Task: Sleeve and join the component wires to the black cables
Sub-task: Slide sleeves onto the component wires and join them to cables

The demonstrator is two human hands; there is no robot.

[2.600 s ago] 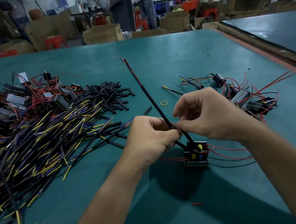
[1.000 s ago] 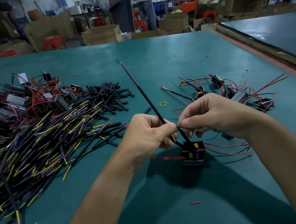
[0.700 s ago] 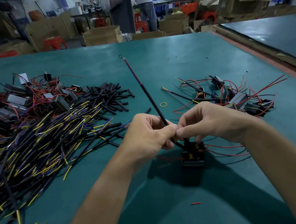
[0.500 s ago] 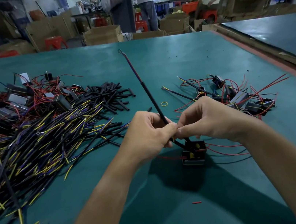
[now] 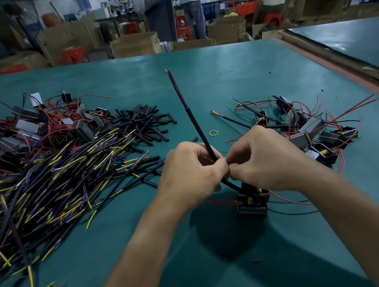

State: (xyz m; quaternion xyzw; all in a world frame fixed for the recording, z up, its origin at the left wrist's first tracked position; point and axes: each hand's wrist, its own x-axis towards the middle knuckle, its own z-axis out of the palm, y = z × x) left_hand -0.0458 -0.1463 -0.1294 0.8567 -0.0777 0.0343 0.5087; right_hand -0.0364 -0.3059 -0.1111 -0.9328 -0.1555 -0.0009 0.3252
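1. The left hand [image 5: 188,175] and right hand [image 5: 262,162] now pinch the black cable [image 5: 196,127] fingertip to fingertip, closer together than a moment ago. The cable still leans toward 12 o'clock from the component [image 5: 253,204] under the right hand.
2. That suggests the joint is being worked and is not finished.
3. Counted: one held cable, one component, one yellow rubber band [image 5: 213,132] at 12 o'clock and one red scrap [image 5: 256,260] at 6. The cable heap [image 5: 53,178] at 9 is past counting.

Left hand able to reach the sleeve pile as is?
Likely yes for the path, but it is not free yet: the left hand grips the black cable, fingertips meeting those of the right hand. The sleeve pile lies ahead to its left on the mat, with only flat loose cables between.
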